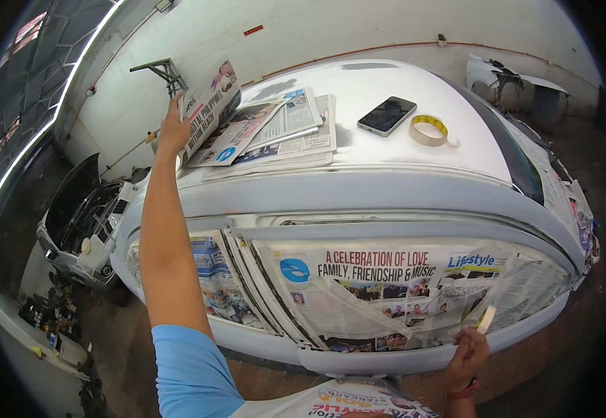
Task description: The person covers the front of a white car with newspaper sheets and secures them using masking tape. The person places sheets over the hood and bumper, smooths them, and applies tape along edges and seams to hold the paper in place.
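Out over the far left of a car roof [456, 97], my left hand [173, 131] grips the edge of a newspaper [211, 104], lifted and curling above a stack of newspapers [306, 143]. Low at the right, my right hand [467, 357] holds a small roll of masking tape [486, 319], pale with some yellow showing, in front of the car's side. Printed newspaper sheets [379, 310] cover the side windows, with strips of tape across them. The fingers of my left hand are partly hidden by the angle.
On the roof lie a black-screened phone [387, 115] and a wider masking tape roll [428, 131]. A car with its hood raised [83, 209] stands at the left. Loose white body panels [512, 80] rest by the far wall, and clutter [56, 317] sits on the floor, lower left.
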Demonstrator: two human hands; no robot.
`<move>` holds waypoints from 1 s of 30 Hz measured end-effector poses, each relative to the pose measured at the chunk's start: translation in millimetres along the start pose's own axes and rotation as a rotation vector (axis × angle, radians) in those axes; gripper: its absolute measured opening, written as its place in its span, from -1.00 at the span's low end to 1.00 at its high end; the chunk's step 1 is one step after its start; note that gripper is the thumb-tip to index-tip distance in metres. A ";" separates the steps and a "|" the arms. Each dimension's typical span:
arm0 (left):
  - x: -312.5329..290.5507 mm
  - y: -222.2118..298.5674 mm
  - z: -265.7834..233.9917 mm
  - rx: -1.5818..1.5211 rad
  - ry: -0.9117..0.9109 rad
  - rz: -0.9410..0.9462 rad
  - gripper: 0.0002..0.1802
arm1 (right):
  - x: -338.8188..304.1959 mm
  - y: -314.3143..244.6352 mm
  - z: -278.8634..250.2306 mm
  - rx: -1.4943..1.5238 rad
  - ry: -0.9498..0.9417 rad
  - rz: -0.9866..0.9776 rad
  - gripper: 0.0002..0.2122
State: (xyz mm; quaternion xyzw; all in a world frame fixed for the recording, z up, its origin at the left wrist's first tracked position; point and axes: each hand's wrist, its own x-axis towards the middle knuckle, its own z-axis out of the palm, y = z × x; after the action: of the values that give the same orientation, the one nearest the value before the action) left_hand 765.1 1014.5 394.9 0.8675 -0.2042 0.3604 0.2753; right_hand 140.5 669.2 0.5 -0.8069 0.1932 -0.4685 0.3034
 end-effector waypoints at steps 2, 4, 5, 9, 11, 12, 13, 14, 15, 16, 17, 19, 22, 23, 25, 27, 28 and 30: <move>-9.7 14.6 0.9 -0.075 -0.007 0.036 -0.33 | 22.8 -2.2 -3.5 0.112 0.024 -0.006 -0.84; -12.8 10.6 -0.7 -0.059 -0.054 0.123 -0.36 | 50.4 -14.9 -6.3 0.171 0.023 -0.060 -0.83; -11.6 2.9 -0.5 -0.005 -0.107 0.194 -0.39 | 63.1 -28.0 -7.1 0.172 0.008 -0.102 -0.81; -10.4 -0.7 8.5 0.177 -0.249 0.315 -0.48 | 127.7 -98.2 13.9 0.233 -0.022 -0.407 -0.74; -15.2 -0.6 13.5 0.144 -0.387 0.314 -0.58 | 169.7 -150.7 36.6 0.204 -0.167 -0.528 -0.72; -24.8 6.9 18.4 0.120 -0.470 0.357 -0.49 | 188.8 -172.4 54.0 0.164 -0.174 -0.586 -0.71; -33.2 12.3 21.4 0.094 -0.550 0.402 -0.38 | 208.1 -192.2 75.2 0.123 -0.181 -0.646 -0.71; -40.4 16.2 20.2 0.142 -0.590 0.372 -0.23 | 227.5 -212.6 97.5 0.103 -0.205 -0.677 -0.71; -49.3 17.3 19.8 0.198 -0.637 0.341 -0.08 | 245.3 -228.9 123.5 0.091 -0.232 -0.701 -0.71; -51.6 13.6 17.3 0.247 -0.681 0.312 0.08 | 262.3 -247.3 145.5 0.048 -0.283 -0.672 -0.72; -47.6 4.6 11.4 0.237 -0.729 0.287 0.13 | 278.1 -263.4 168.3 0.015 -0.334 -0.642 -0.74; -36.9 -14.9 6.1 0.216 -0.830 0.245 0.24 | 307.4 -284.0 216.5 0.027 -0.398 -0.575 -0.72; -22.0 -43.3 5.2 0.244 -0.833 0.241 0.21 | 345.8 -294.5 279.4 -0.148 -0.485 -0.545 -0.62; -17.5 -53.1 3.0 0.208 -0.827 0.255 0.13 | 354.5 -301.6 296.8 -0.200 -0.512 -0.544 -0.59; -12.5 -66.2 6.4 0.124 -0.822 0.289 -0.03 | 364.9 -308.9 324.3 -0.290 -0.563 -0.551 -0.53; -10.2 -66.5 5.7 0.130 -0.799 0.325 -0.20 | 369.9 -316.7 349.4 -0.341 -0.618 -0.582 -0.48; -9.8 -68.3 5.5 0.134 -0.786 0.340 -0.29 | 371.4 -321.7 358.9 -0.324 -0.661 -0.553 -0.44; -2.2 -82.0 13.1 0.066 -0.650 0.301 -0.39 | 367.9 -327.8 378.4 -0.274 -0.645 -0.558 -0.48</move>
State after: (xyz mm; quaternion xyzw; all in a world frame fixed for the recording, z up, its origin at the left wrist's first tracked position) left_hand 815.7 1069.4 358.4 0.9056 -0.3946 0.1084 0.1116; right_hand 658.9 809.6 312.7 -0.9657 -0.0759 -0.2271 0.1005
